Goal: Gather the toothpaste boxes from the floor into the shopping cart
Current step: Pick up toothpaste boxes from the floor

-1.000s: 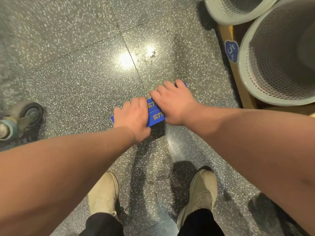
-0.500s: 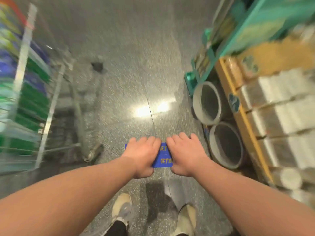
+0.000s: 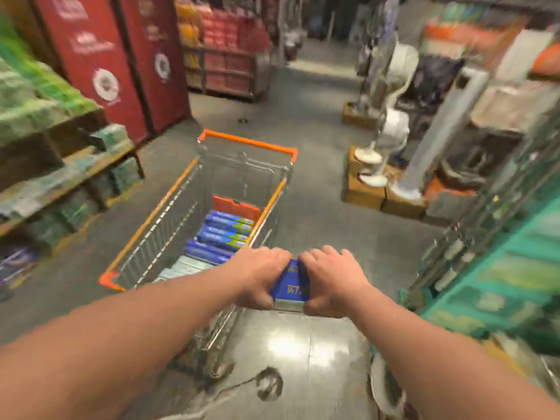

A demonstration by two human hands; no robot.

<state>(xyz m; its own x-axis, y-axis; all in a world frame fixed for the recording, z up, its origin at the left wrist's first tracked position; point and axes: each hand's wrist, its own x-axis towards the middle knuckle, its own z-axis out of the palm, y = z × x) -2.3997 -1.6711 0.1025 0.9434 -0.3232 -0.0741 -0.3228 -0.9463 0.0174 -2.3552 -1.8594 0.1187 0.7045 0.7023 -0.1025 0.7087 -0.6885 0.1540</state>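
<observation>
A stack of blue toothpaste boxes (image 3: 291,286) with yellow print is held in the air between both hands. My left hand (image 3: 260,277) grips its left end and my right hand (image 3: 331,283) grips its right end. The stack hangs just to the right of the near right side of a wire shopping cart (image 3: 197,189) with orange trim. Several blue toothpaste boxes (image 3: 222,234) lie in a row inside the cart's basket, with paler boxes nearer me.
Green stocked shelves (image 3: 45,122) stand at the left and a teal rack (image 3: 500,268) at the right. Cardboard boxes with white fans (image 3: 378,165) sit beyond the cart's right side. Red panels (image 3: 121,62) stand behind the cart. The aisle floor runs ahead.
The boxes were on the floor under both hands; now they are lifted to cart height. My view has swung up from the floor to the aisle and cart.
</observation>
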